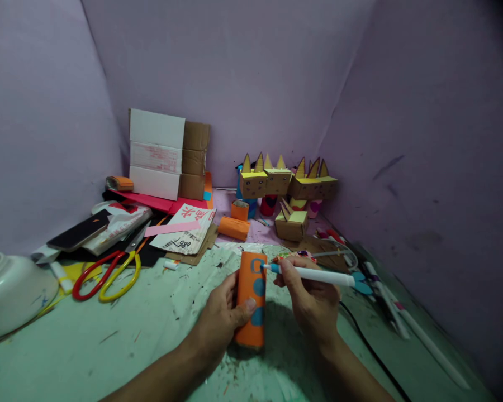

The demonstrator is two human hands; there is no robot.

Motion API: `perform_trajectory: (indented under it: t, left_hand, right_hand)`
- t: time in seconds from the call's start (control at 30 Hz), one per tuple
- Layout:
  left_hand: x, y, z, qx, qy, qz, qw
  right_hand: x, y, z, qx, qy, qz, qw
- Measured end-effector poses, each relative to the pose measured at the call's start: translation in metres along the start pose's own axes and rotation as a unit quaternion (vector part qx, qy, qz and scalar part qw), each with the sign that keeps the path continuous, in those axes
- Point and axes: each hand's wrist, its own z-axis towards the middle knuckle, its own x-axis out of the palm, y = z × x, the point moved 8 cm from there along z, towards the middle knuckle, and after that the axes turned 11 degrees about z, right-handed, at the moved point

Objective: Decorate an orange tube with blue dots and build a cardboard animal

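Observation:
My left hand (220,312) is wrapped around an orange paper-covered tube (245,279), its thumb lying across the front. Two solid blue dots show on the tube, and above them is a blue outline with an orange middle. My right hand (312,298) grips a white felt-tip marker (322,276) with a blue front end. The marker's tip touches the tube at the right side of that outline. Beyond the hands lie a second orange tube (233,228) on its side and a short orange roll (240,210) standing upright.
Scissors (119,268) with red and yellow handles lie left, beside a white bowl (19,293). Eared cardboard box heads (279,181) stand at the back, one box (291,226) nearer. Folded cardboard (156,153) leans on the wall. Markers (385,301) and a black cable (369,346) lie right.

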Motion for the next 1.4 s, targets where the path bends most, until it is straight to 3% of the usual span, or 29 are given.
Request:
perform_trajectory:
  t: [0.77, 1.4]
  left_hand:
    - [0.000, -0.001, 0.002, 0.010, 0.005, -0.007, 1.000]
    - [0.000, 0.000, 0.001, -0.010, -0.011, -0.009, 1.000]
  right_hand:
    - [0.014, 0.006, -0.005, -0.012, 0.048, 0.006, 0.999]
    - [0.001, 0.000, -0.001, 0.010, 0.005, -0.030, 0.999]
